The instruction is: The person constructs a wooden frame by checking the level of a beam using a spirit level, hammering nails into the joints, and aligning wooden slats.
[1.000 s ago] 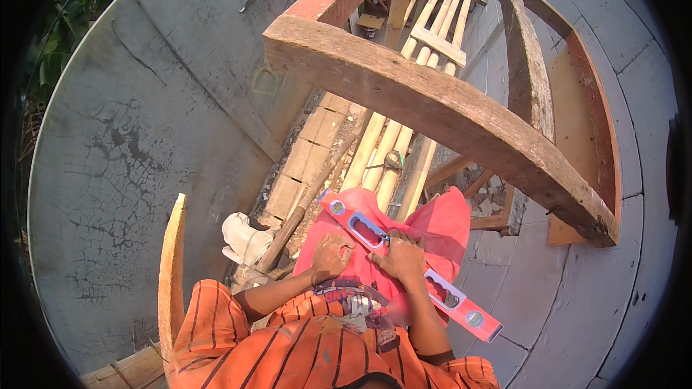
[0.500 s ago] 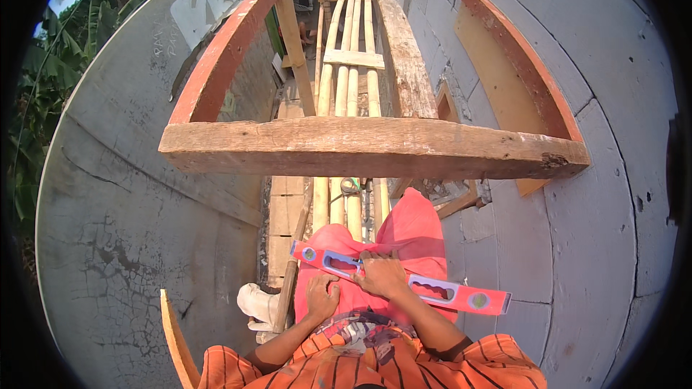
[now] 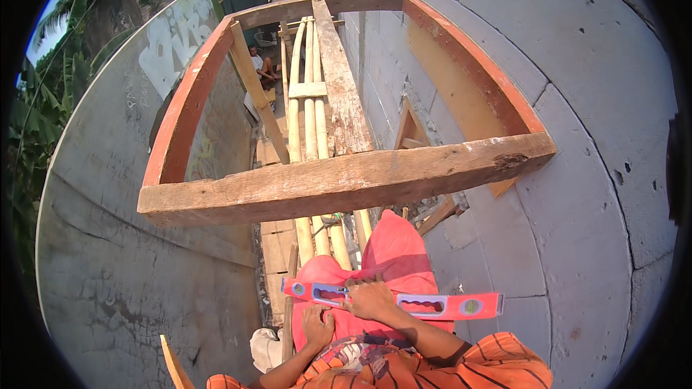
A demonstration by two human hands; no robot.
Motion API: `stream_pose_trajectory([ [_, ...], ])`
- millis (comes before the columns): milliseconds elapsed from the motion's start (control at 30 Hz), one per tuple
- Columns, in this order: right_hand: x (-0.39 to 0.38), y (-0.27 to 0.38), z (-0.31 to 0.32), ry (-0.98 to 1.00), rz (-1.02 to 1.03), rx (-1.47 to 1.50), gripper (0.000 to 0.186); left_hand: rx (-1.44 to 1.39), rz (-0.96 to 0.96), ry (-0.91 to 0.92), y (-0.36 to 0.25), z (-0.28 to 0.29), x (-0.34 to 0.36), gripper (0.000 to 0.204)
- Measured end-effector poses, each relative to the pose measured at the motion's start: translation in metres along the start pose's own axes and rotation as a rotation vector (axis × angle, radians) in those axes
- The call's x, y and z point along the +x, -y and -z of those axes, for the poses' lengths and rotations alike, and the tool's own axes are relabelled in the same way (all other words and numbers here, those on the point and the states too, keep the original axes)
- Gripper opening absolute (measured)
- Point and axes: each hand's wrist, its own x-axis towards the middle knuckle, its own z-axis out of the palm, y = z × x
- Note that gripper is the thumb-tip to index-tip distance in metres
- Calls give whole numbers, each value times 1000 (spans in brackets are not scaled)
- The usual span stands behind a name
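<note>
Across my lap lies a red spirit level [image 3: 455, 305] with pale purple handle slots and round vials. My right hand [image 3: 369, 298] is closed around its middle, between the two slots. My left hand [image 3: 318, 325] rests on my thigh just below the level's left end, holding nothing, with its thumb apart from the fingers. Red trousers [image 3: 393, 252] cover my legs. In front of my knees is a large wooden frame, its near beam [image 3: 346, 181] of bare weathered wood and its side beams [image 3: 189, 101] painted reddish brown.
Bamboo poles [image 3: 310, 130] tied with a short crosspiece run away beneath the frame. A grey block wall [image 3: 577, 187] stands on the right, a cracked plastered wall [image 3: 144, 259] on the left. Far off, a person [image 3: 265, 66] sits. A pale cloth-like bundle [image 3: 267, 348] is at lower left.
My view has tilted up and turned right, so the frame and my lap appear lower and further left. The seated person shows more fully. My right hand still grips the spirit level.
</note>
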Motion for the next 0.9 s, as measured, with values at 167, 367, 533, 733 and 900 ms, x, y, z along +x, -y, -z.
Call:
stream_pose_trajectory([
  [167, 1, 2, 1, 14, -10, -19, 51, -1, -10, -11, 0, 1, -1, 19],
  [367, 2, 0, 3, 82, -26, -36, 54, -3, -26, -54, 0, -3, -1, 18],
  [533, 1, -1, 5, 76, -7, -26, 54, 6, -7, -30, 2, -3, -1, 19],
  [733, 3, -2, 0, 72, -19, -37, 53, -2, -5, -43, 4, -6, -2, 20],
  [900, 2, 0, 3, 75, -23, -23, 53, -14, -16, -56, 5, -7, -2, 21],
])
